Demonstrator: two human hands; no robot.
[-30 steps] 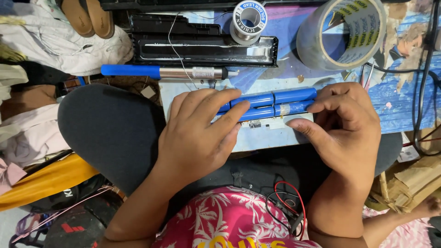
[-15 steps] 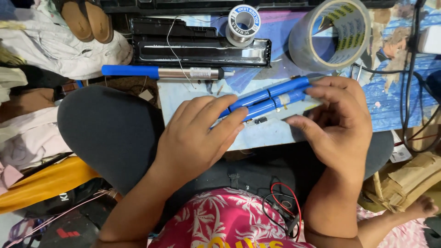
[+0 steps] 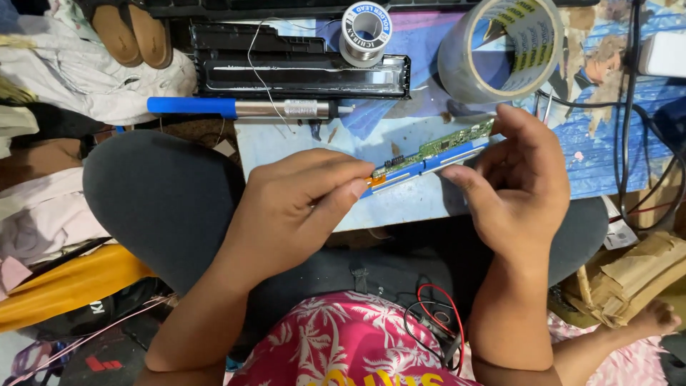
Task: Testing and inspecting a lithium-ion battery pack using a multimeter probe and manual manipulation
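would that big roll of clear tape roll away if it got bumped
Probably not: the tape roll seems to lie on its flat side, open core facing up, so a nudge would likely slide it. It looks light for its size. Stood on edge, it would roll easily.

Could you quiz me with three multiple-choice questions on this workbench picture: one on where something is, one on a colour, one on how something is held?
1. Where is the solder spool?
A. top, left of the tape roll
B. on the lap
C. beside the red wire

2. What colour is the tool handle above the knee?
A. yellow
B. blue
C. green

3. How is the circuit board strip held?
A. lying flat, untouched
B. by one hand
C. left hand and right hand at either end

Answers: 1 A, it sits by the tape; 2 B, plainly blue; 3 C, fingers pinch both ends.
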